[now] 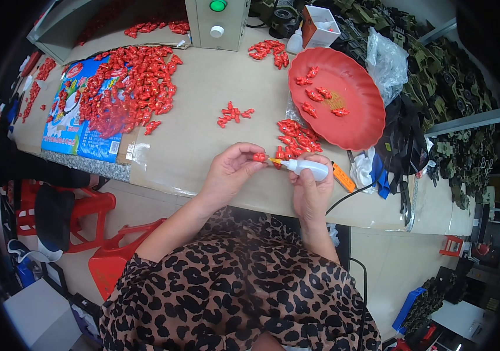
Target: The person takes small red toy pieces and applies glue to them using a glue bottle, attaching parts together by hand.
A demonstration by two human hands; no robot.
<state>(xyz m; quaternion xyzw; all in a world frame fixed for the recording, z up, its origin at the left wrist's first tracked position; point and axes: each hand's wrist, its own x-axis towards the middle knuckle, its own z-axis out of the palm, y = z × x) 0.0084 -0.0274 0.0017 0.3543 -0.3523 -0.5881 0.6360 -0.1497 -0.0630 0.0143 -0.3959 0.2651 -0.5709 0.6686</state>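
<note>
Left hand [226, 171]: fingers clamped on a small red piece [258, 157], thumb and index pinching it at the tips, above the near part of the desk [197, 126]. Piece is glossy, bright red, stubby and rounded where it shows; the rest is hidden by the fingertips, so full shape can't be told. Right hand [313, 196]: fingers wrapped round a squeeze bottle [311, 170], whitish, translucent body, tilted on its side, yellow-orange nozzle [275, 161] aimed left at the piece; tip right at it, contact can't be told. Just beyond the right fingers, a loose heap of similar red pieces [296, 139]. Beyond the left fingertips, a small cluster [235, 114], shiny, knobbly, several lumps each. Far left of the left fingers, a big pile [144, 88] partly over a blue printed sheet [99, 147]. Beyond and right of the right fingers, a red scalloped basin [358, 120] with a few pieces inside. Just right of the right fingers, an orange tool [343, 178] lying on the desk.
</note>
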